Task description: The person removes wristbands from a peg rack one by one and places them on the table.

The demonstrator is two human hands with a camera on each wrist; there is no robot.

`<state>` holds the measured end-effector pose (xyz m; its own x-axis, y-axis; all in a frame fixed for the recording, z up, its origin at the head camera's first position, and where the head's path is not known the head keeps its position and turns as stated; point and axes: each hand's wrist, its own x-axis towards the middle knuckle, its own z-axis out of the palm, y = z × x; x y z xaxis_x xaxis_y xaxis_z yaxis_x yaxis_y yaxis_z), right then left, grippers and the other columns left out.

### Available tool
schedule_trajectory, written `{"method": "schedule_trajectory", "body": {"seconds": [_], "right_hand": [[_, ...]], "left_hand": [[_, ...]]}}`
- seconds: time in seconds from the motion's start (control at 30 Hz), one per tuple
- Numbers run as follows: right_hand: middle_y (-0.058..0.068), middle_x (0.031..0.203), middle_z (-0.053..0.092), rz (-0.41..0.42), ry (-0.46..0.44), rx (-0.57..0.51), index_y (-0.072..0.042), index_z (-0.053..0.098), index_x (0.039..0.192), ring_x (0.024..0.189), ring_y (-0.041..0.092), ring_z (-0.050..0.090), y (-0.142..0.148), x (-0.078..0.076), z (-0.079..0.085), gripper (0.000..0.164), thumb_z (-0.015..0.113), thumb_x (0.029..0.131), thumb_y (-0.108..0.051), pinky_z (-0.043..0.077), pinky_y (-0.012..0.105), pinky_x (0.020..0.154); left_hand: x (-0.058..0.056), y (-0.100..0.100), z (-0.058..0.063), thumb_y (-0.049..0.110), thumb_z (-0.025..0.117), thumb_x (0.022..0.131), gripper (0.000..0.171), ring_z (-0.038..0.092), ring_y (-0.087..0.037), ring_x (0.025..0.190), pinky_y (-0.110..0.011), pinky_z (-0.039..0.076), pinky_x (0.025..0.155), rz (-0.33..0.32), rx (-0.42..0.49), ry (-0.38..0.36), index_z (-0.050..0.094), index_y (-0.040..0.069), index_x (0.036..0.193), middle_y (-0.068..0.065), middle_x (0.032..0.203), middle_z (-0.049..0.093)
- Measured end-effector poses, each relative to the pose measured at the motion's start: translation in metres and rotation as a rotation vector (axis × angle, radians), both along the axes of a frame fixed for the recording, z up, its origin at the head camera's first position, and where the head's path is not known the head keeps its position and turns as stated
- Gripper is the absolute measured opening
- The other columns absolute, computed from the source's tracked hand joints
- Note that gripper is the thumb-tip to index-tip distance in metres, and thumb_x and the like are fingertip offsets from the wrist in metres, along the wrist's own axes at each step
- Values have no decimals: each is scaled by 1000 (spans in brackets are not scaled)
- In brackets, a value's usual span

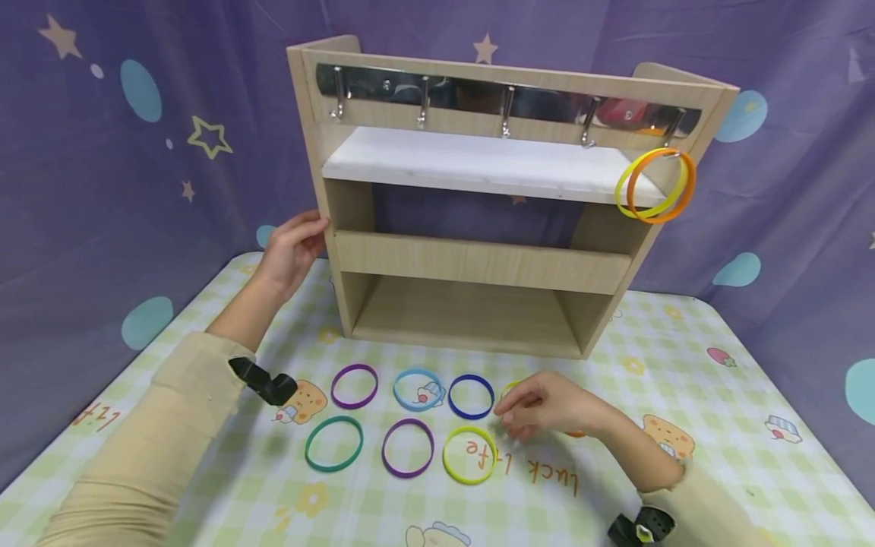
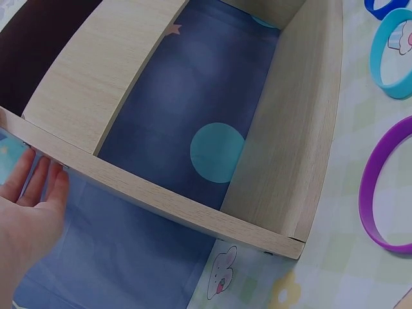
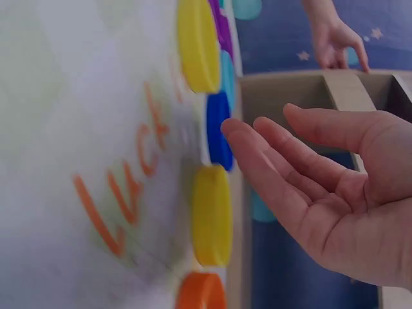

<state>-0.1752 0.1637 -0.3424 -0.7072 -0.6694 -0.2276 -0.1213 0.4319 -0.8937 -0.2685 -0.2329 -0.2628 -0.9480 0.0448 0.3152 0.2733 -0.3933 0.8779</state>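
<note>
My left hand [image 1: 290, 258] touches the left side panel of a wooden shelf unit [image 1: 478, 262] with its fingertips, the fingers fairly straight in the left wrist view. My right hand [image 1: 550, 403] is over the tablecloth with loosely bent fingers and nothing in its grasp. Its fingertips are close to a dark blue ring [image 1: 472, 417]. Partly hidden behind that hand are a yellow ring [image 1: 511, 386] and an orange ring [image 3: 201, 293]. To the left lie a light blue ring [image 1: 418, 410], a purple ring [image 1: 355, 407], a green ring [image 1: 334, 469], another purple ring [image 1: 408, 475] and a yellow-green ring [image 1: 470, 482].
A metal strip with several hooks [image 1: 507, 114] runs along the unit's top. From the rightmost hook hang an orange ring [image 1: 692, 186] and a yellow ring [image 1: 618, 194]. Below the strip is a white shelf [image 1: 478, 163]. A purple curtain [image 1: 225, 76] stands behind the checked tablecloth [image 1: 232, 501].
</note>
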Motion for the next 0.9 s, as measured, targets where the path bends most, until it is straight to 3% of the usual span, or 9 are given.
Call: {"method": "schedule_trajectory", "body": {"seconds": [0.3,0.47,0.57,0.77,0.9], "right_hand": [[29,115,66,-66,49,40,10,60,120,96,28,71,31,-11,25,40,64,93,-19,58,37,84],[29,120,63,-84,101,13,12,56,124,98,16,70,48,-18,44,41,60,95,-17,57,34,87],[21,117,67,-111,127,-19,11,55,125,97,8,70,54,-20,55,41,59,96,-17,57,31,87],[-5,109,72,-161,178,-92,9,55,125,99,10,70,66,-22,74,39,59,96,-16,57,28,87],[-9,109,72,-161,237,-160,8,54,126,101,10,70,77,-22,87,34,55,97,-10,57,27,86]], "left_hand": [[1,0,-1,4,48,97,22,62,-8,84,-17,48,87,-4,-4,-9,68,12,91,4,89,68],[0,-1,0,4,48,97,21,61,-8,85,-17,48,86,-10,0,-8,67,11,93,3,89,68],[0,-1,1,4,48,97,20,61,-8,84,-17,48,85,-11,8,-3,67,10,93,3,89,67],[1,0,2,3,46,97,25,61,-7,84,-16,48,86,-3,-3,-3,68,13,90,5,88,68],[2,-1,2,4,47,97,23,62,-7,84,-16,47,87,-7,3,-11,68,12,91,4,88,68]]}}
